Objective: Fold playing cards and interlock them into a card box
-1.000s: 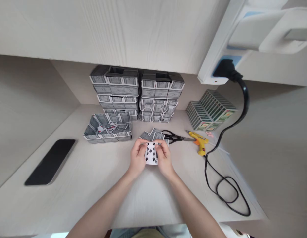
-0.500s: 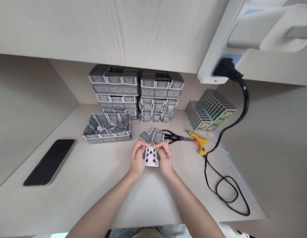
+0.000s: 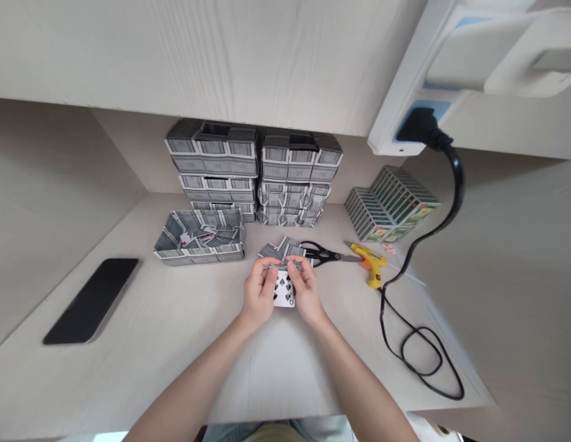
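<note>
The near part of the counter [image 3: 184, 368] is crossed by two bare forearms. Between the left hand [image 3: 258, 296] and the right hand [image 3: 307, 296], a playing card [image 3: 284, 293] is pinched: the thumbs are pressed on its face, and the fingers are curled around its far side. Black spades are shown on the face, and a grey patterned strip is seen at the far edge, by the fingertips. The card is held in front of the person, near the middle of the counter.

To the right, a black cord [image 3: 459, 178] is looped on the surface and led up to a plug [image 3: 421, 127]. To the left, a dark phone [image 3: 92, 301] is laid flat.

Just beyond the hands, loose cards [image 3: 292, 248] are scattered face down, partly overlapped by the fingers. Beside them lie black-handled scissors [image 3: 323, 254], their blades pointed at a yellow glue gun [image 3: 376, 264]; whether the two are touching cannot be told.

Farther back on the left, an open box [image 3: 212, 258] made of cards is placed, with small cards [image 3: 207, 237] heaped inside. Behind it, a left stack [image 3: 225, 164] and a right stack [image 3: 297, 170] of similar boxes are set side by side. Green striped packs [image 3: 391, 205] are piled in the right corner.
</note>
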Motion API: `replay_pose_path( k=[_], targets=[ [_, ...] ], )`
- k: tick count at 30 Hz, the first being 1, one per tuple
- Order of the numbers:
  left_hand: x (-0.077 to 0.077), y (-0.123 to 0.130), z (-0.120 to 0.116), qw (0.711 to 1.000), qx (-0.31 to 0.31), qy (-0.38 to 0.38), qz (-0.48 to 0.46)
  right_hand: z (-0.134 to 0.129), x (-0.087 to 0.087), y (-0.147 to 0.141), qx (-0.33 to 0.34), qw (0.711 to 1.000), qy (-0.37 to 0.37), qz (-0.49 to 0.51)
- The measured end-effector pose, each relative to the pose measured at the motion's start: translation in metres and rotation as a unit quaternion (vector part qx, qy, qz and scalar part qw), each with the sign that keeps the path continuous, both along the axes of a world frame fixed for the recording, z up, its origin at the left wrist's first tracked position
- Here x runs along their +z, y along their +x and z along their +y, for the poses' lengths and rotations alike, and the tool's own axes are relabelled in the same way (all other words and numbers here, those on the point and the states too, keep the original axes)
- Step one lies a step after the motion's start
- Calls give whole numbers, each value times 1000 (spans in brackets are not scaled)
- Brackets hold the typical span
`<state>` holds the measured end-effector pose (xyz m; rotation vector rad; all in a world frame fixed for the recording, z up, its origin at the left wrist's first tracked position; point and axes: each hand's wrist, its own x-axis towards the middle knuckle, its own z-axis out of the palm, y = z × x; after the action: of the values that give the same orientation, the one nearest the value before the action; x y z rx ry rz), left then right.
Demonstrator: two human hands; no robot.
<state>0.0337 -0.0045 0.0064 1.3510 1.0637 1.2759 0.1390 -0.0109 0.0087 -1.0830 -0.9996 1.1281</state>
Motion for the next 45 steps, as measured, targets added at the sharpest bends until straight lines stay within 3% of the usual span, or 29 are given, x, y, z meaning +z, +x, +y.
replay_pose_path(
  k=[6, 13, 19, 26, 37, 42, 45],
  targets=[
    [3, -9, 0, 978, 34, 120, 168, 2, -1, 5, 34, 998, 7, -54],
    [7, -7, 5, 945, 61, 133, 293, 1, -4, 6, 12, 996, 39, -84],
    [5, -6, 9, 939, 66, 115, 316, 2, -6, 6, 29, 996, 51, -62],
    [4, -5, 10, 918, 77, 169, 350, 2, -6, 6, 94, 995, 41, -12],
    [-5, -8, 9, 883, 76, 313, 341, 3, -8, 6, 71, 997, 11, 27],
    [-2, -12, 8, 864, 75, 353, 352, 2, -8, 5, 90, 994, 0, 69],
    [-1, -13, 9, 856, 86, 354, 367, 1, -8, 3, 78, 996, 26, 39]
  ],
)
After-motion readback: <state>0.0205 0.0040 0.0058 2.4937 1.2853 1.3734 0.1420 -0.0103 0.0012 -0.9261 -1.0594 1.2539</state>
